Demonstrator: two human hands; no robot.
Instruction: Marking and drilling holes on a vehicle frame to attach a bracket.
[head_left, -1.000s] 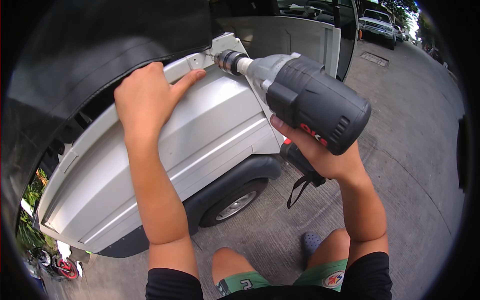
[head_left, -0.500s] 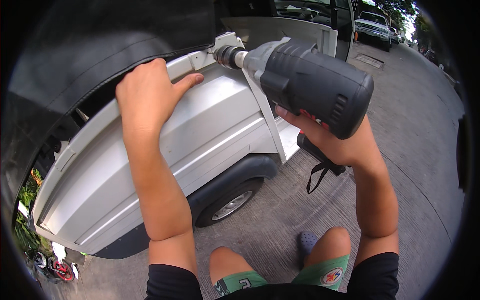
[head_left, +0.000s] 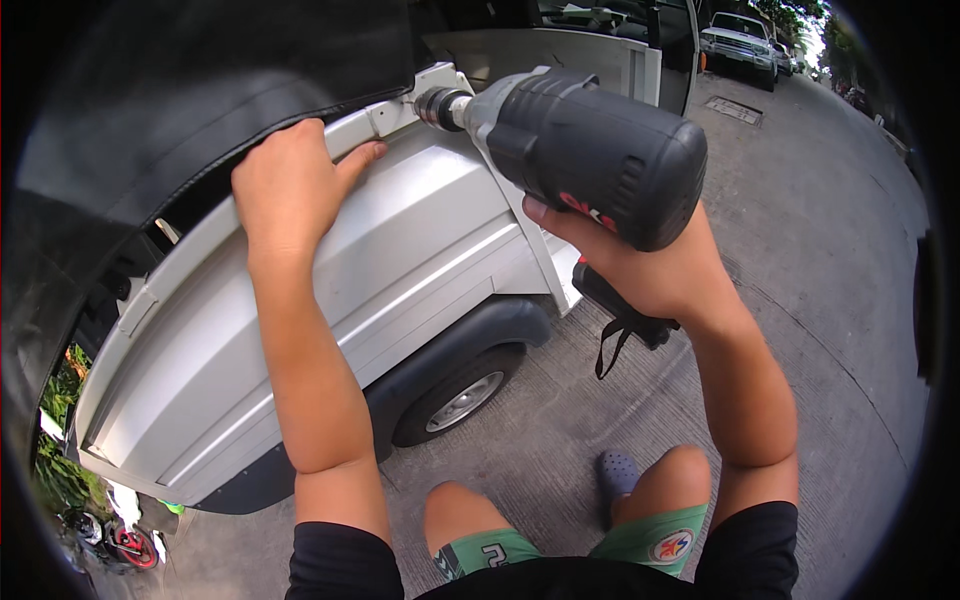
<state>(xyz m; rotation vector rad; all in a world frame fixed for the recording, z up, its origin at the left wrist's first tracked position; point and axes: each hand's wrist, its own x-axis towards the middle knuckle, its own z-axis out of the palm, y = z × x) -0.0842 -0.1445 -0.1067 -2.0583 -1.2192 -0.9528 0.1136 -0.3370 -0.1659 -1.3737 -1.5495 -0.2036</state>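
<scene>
My right hand (head_left: 640, 262) is wrapped around the handle of a black and grey cordless impact wrench (head_left: 600, 150). At its front, a dark socket (head_left: 437, 107) meets the corner of the vehicle's top rail; the fastener, if any, is hidden behind it. A battery (head_left: 625, 308) with a dangling wrist strap sits at the bottom of the handle. My left hand (head_left: 292, 185) is closed over the silver top rail (head_left: 350, 134), fingers hidden on the far side and thumb lying along the near side. Below the rail spreads the silver side panel (head_left: 400, 235) of the vehicle.
A black cover (head_left: 230, 70) hangs over the rail at upper left. Beneath the panel are a dark fender (head_left: 470, 335) and a wheel (head_left: 465, 400). Grey concrete road (head_left: 790, 300) runs to the right, with a parked white vehicle (head_left: 740, 45) farther off. A red-wheeled motorcycle (head_left: 132, 548) stands at lower left.
The impact wrench and my right hand have shifted a little left and up in the picture, and the view has moved slightly. The socket remains at the rail's corner; my left hand keeps its hold.
</scene>
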